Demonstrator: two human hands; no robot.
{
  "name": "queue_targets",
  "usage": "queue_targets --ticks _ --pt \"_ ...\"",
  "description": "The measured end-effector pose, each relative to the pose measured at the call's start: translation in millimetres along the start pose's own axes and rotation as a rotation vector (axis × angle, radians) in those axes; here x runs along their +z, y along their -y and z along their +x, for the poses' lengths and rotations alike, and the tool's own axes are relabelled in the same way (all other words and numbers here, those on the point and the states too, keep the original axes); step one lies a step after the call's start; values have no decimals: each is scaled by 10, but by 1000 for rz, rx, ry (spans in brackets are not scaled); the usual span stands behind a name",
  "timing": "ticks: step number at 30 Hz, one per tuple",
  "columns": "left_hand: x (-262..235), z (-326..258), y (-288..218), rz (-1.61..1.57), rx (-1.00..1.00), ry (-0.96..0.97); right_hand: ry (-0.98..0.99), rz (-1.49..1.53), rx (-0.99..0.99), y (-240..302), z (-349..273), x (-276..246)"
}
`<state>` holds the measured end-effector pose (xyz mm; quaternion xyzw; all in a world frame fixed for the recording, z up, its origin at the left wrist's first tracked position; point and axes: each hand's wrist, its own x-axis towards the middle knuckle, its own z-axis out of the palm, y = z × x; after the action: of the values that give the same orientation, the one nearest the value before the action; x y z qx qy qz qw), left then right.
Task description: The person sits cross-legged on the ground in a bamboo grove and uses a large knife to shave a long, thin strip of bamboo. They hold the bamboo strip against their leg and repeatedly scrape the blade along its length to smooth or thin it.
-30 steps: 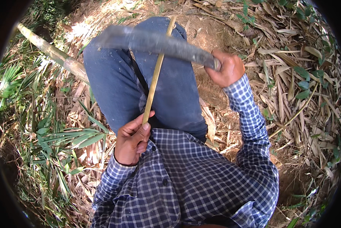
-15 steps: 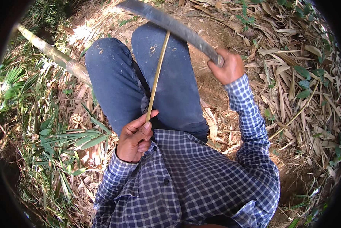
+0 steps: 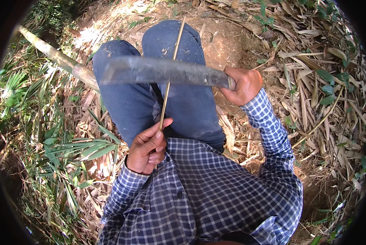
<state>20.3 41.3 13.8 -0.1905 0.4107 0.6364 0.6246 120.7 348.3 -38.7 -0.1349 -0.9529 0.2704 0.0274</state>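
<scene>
My left hand (image 3: pixel 147 149), near my waist, pinches the near end of a thin bamboo strip (image 3: pixel 165 100) between thumb and fingers. The strip slants up and away over my thigh, its far tip beyond my right knee. My right hand (image 3: pixel 245 85) is closed round the handle end of a machete (image 3: pixel 162 72). Its broad grey blade points left across both legs and passes over the middle of the strip, hiding a short piece of it. Whether blade and strip touch I cannot tell. The blade's left end is slightly blurred.
A thick bamboo pole (image 3: pixel 56 57) comes in from the upper left and ends behind my left knee (image 3: pixel 115 55). Dry leaves (image 3: pixel 305 94) cover the ground on the right. Green leafy plants (image 3: pixel 83 148) grow at the left.
The machete has swung toward me, from beyond my knees to across my thighs, and my right hand has come slightly nearer. My left hand and the bamboo strip have barely moved.
</scene>
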Motion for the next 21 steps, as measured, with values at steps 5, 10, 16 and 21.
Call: queue_targets --ticks 5,10,16,21 --pt "-27 5 27 22 40 13 -22 -15 137 -178 115 56" --pt "-31 -22 33 27 6 -4 -46 -9 66 -167 120 37" --pt "-40 -31 63 47 6 -5 -192 -39 286 -447 344 114" --pt "-36 11 71 5 25 53 0 89 123 -203 -28 108"
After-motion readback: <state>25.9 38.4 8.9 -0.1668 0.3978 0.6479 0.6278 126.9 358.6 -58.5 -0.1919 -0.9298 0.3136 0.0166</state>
